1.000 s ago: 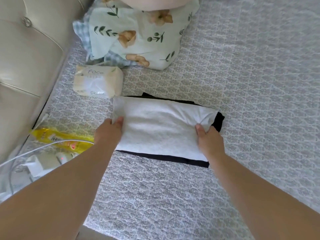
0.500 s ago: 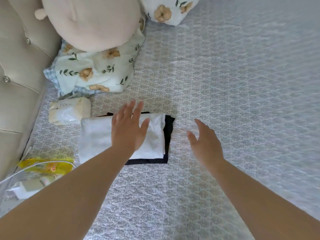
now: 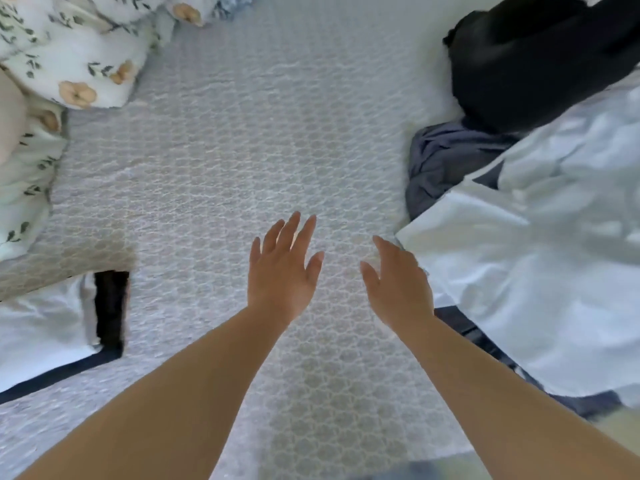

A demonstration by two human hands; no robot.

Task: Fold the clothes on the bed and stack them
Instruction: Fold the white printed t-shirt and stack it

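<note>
My left hand (image 3: pixel 282 271) and my right hand (image 3: pixel 398 282) hover open over the patterned bed cover (image 3: pixel 242 150), holding nothing. The folded white garment (image 3: pixel 38 323) lies on a folded black garment (image 3: pixel 109 310) at the far left edge. To the right sits a pile of unfolded clothes: a crumpled white garment (image 3: pixel 540 265) right beside my right hand, a grey-blue garment (image 3: pixel 440 168) behind it, and a black garment (image 3: pixel 526 64) at the top right.
Floral pillows (image 3: pixel 69 64) lie at the top left, with part of a pale pink plush (image 3: pixel 10 123) at the left edge. A dark strip of cloth (image 3: pixel 485 341) shows under the white garment at the right.
Both hands have let go of the folded white garment and moved right. The view has swung right, so the folded stack is now at the left edge and the unfolded pile has come into sight.
</note>
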